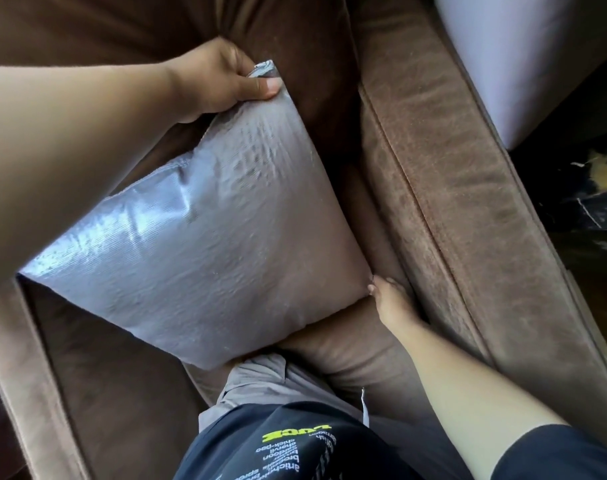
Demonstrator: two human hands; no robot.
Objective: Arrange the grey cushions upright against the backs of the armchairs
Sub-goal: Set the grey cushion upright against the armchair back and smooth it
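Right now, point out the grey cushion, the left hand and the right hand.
grey cushion (205, 244): head view, middle of its face.
left hand (219, 76): head view, back of the hand gripping the top corner.
right hand (392, 299): head view, knuckles at the right corner.
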